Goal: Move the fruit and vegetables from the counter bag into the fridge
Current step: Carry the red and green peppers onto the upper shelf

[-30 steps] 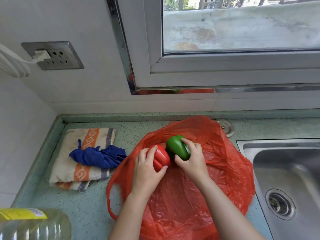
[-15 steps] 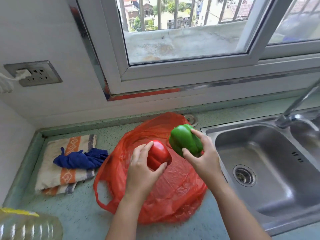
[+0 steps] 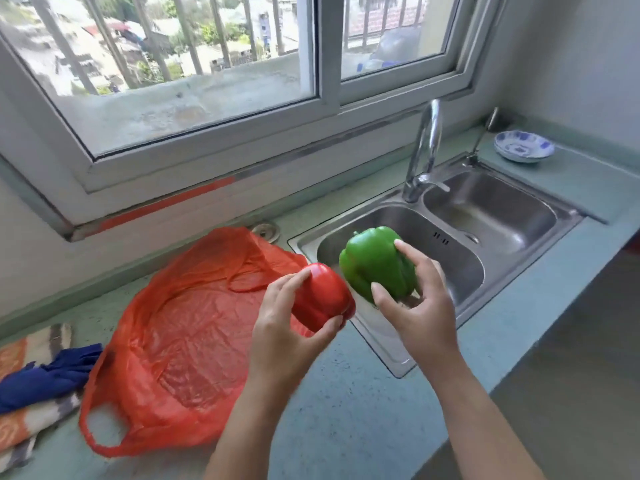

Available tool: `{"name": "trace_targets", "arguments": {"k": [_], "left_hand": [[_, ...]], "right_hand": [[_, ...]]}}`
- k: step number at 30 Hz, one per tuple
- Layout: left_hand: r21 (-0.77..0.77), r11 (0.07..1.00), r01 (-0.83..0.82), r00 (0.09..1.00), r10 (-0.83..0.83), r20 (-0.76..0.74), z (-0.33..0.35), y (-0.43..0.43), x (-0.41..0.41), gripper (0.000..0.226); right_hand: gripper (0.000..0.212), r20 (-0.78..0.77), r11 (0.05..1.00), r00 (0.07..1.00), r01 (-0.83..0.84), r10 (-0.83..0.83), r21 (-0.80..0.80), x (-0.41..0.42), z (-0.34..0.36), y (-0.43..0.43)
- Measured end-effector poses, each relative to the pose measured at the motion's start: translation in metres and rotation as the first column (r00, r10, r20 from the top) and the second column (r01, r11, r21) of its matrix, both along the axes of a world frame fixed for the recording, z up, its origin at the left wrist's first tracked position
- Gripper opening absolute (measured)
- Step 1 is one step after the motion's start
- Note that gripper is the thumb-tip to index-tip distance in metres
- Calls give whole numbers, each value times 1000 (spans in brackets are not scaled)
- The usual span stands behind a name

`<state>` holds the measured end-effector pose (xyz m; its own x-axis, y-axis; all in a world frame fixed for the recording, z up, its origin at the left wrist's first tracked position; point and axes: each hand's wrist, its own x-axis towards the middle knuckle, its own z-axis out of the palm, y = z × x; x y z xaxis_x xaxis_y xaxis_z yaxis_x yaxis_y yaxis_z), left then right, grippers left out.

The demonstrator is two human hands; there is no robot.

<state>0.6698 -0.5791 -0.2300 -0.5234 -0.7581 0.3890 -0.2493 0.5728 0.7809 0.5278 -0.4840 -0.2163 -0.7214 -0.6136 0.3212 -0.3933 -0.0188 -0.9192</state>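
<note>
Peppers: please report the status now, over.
Left hand grips red bell pepper. Right hand grips green bell pepper, over sink. Both clear of red plastic bag. Fridge not in view.

Bare forearms (image 3: 256, 410); bare fingers (image 3: 382, 297)

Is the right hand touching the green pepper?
Touching. The head view shows the right hand gripping the green pepper, thumb and fingertips pressed on its skin.
</note>
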Motion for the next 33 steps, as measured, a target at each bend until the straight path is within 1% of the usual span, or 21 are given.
{"name": "trace_targets", "arguments": {"k": [3, 6, 9, 12, 15, 17, 19, 22, 28, 33], "left_hand": [[20, 998, 60, 998, -59, -20, 5, 28, -28, 67], [8, 991, 137, 990, -137, -43, 13, 63, -63, 64], [55, 972, 229, 972, -225, -71, 20, 107, -105, 62], [51, 940, 336, 939, -331, -88, 25, 158, -152, 63], [44, 895, 443, 892, -436, -116, 33, 212, -200, 62], [48, 847, 529, 843, -519, -139, 37, 249, -232, 62], [61, 784, 618, 781, -604, -158, 39, 289, -261, 64], [42, 678, 733, 677, -723, -136, 41, 347, -296, 65], [33, 462, 886, 462, -880, -106, 34, 441, -348, 63], [27, 266, 964, 267, -960, -79, 27, 505, -391, 62]], "right_hand": [[54, 3, 998, 998, 69, -69, -10, -24, 2, 37], [54, -6, 990, 990, 139, -139, -25, -54, 6, 85], [53, -11, 976, 977, 212, -213, -55, -85, 10, 139], [52, -68, 935, 935, 342, -349, -96, -121, 17, 197], [52, -115, 890, 885, 438, -452, -130, -156, 24, 260], [54, -140, 849, 839, 506, -525, -152, -176, 28, 304], [55, -125, 801, 794, 571, -595, -183, -192, 31, 349], [54, -88, 704, 705, 676, -704, -217, -205, 31, 415], [53, -41, 502, 509, 829, -860, -247, -211, 22, 518], [53, 20, 337, 354, 904, -935, -265, -220, 11, 585]]}}
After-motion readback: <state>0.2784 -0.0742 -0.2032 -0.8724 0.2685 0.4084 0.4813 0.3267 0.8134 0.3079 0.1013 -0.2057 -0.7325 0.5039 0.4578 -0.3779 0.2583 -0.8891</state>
